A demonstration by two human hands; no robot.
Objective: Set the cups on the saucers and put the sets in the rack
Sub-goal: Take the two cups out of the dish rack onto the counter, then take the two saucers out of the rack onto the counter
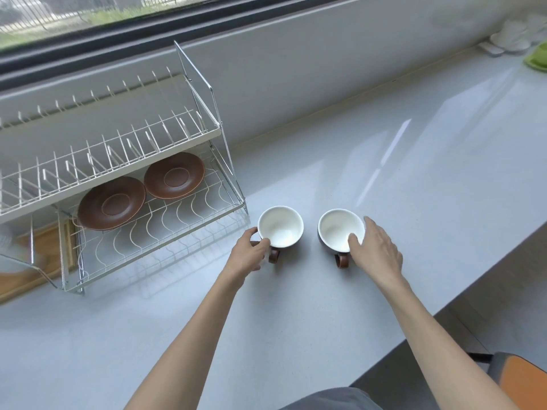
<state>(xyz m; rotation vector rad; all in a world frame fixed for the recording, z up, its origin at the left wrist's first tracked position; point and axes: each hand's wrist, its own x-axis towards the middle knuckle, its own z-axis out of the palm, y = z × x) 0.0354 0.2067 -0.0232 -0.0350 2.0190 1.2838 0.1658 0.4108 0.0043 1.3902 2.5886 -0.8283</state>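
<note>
Two brown cups with white insides stand upright on the white counter, handles toward me. My left hand (248, 253) grips the left cup (280, 226) at its near left rim. My right hand (376, 250) holds the right cup (340, 229), thumb inside the rim and fingers round its right side. Two brown saucers lie flat on the lower shelf of the white wire rack (165, 223): the left saucer (112, 203) and the right saucer (174, 175). Both saucers are bare.
The rack's upper shelf of wire prongs (118, 149) overhangs the saucers. A wooden board (38, 255) lies under the rack's left end. White dishes (512, 39) and a green object (537, 59) sit far right. The counter edge (461, 297) drops off at right.
</note>
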